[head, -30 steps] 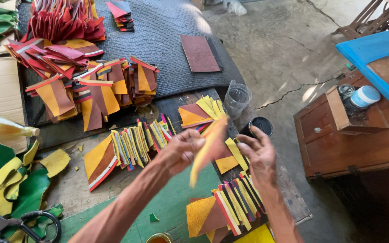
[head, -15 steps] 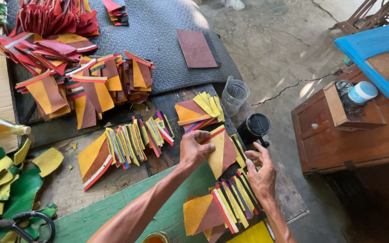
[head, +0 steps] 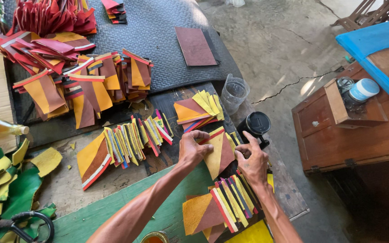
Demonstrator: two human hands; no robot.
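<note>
- Head view: I see the left hand [head: 193, 149] pressing down on a yellow-and-brown leather piece [head: 218, 154] that lies flat on the dark board [head: 169, 101], fingers curled together over its left edge.
- The right hand [head: 252, 163] rests at the piece's right edge, fingers spread and tips on or just beside it; I think the thumb touches the leather, but the angle leaves me unsure.
- A second ago that same piece was held up in the air between both hands; half a second ago it was coming down. Now it is laid on the board, and both hands have dropped with it.
- The piece sits between two fanned rows of coloured strips: one row [head: 127, 144] to the left, another row [head: 223, 204] nearer me, below the right hand.
- A small stack of yellow and orange pieces [head: 199, 110] lies just beyond the hands; a black round lid [head: 257, 123] sits to the right of it, touching no leather.
- Surface: the board rests on a green plank [head: 113, 211]; farther off, a black rubber mat [head: 158, 36] carries heaps of red, orange and brown cut pieces [head: 68, 76].
- Room: cracked concrete floor [head: 284, 49], a brown wooden box [head: 347, 130] at right, scissors [head: 19, 225] at near left.
</note>
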